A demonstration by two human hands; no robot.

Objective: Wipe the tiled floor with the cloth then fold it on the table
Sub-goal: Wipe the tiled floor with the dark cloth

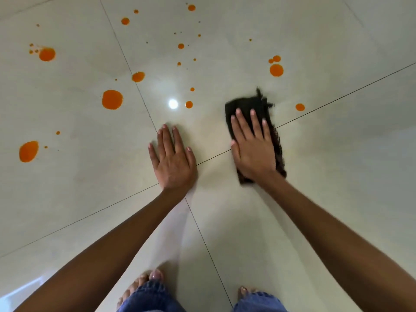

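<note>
Cloth (pixel 245 109) looks soft, light, frayed; my right hand (pixel 253 145) presses it flat-fingered, left hand (pixel 173 158) splayed on floor (pixel 337 176). I'd pinch an edge.

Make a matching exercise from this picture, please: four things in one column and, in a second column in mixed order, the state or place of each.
Column 1
1. left hand
2. right hand
3. cloth
4. orange spots

Column 2
a. dark, with a frayed edge
b. flat on the bare floor, fingers straight
c. scattered over the tiles, not yet wiped
d. pressing down on the cloth

Pairs: 1-b, 2-d, 3-a, 4-c
</note>
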